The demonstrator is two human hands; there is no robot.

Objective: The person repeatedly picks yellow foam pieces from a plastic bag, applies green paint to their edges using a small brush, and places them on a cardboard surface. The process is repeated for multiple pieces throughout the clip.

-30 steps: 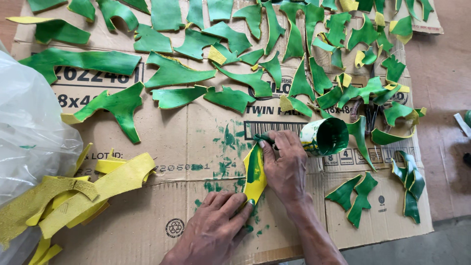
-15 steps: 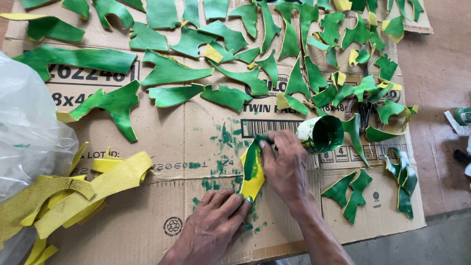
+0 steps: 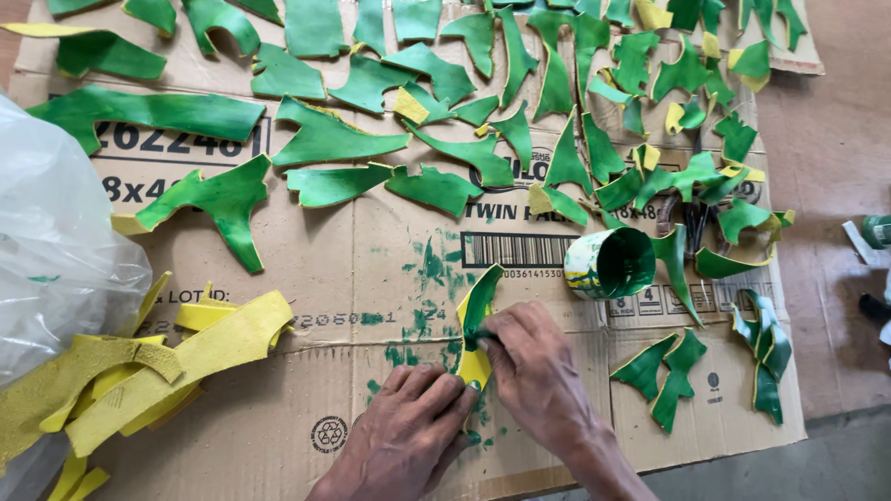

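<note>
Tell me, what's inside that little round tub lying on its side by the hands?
The tub lies tipped with its mouth toward the camera. Its inner wall is coated green. Whether any liquid paint pools at the bottom cannot be seen; the depth is in shadow. It rests on the cardboard.

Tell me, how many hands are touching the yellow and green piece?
2: the left hand presses its lower end, and the right hand pinches its middle. No other hands show.

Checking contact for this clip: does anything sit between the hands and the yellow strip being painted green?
Nothing visible does. The left hand presses directly on the yellow strip, and the right hand touches it from the other side on the cardboard.
</note>
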